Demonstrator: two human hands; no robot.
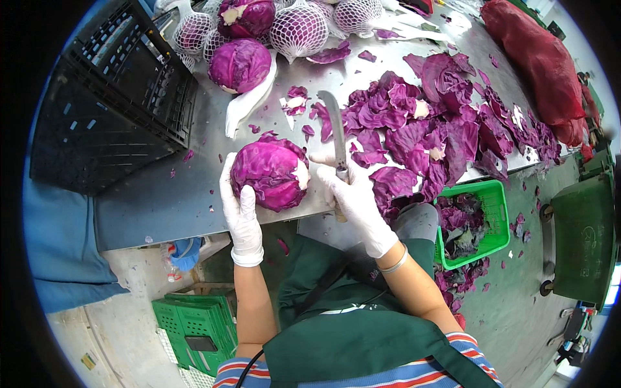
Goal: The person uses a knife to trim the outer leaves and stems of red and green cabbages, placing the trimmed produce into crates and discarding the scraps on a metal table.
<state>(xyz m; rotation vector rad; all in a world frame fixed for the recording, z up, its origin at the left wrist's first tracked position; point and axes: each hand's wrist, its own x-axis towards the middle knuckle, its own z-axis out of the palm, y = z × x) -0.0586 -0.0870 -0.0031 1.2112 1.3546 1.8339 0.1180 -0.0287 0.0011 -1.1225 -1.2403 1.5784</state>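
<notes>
A red cabbage (266, 169) rests near the front edge of the metal table, its pale cut stem turned to the right. My left hand (243, 213), in a white glove, cups its left and lower side. In my gloved right hand (352, 197) is a knife (336, 129), gripped by the handle, its curved blade pointing away from me. The blade stands just right of the cabbage and does not touch it. Loose purple cabbage leaves (407, 129) are heaped to the right of the knife. Another bare cabbage (240, 65) sits farther back, beside a white foam net.
Net-wrapped cabbages (299, 31) line the back. A black crate (110, 97) stands at the left, a red mesh sack (533, 61) at the back right. Below the table are a green basket (475, 226) with leaves, green crates (197, 330) and a green wheeled bin (582, 233).
</notes>
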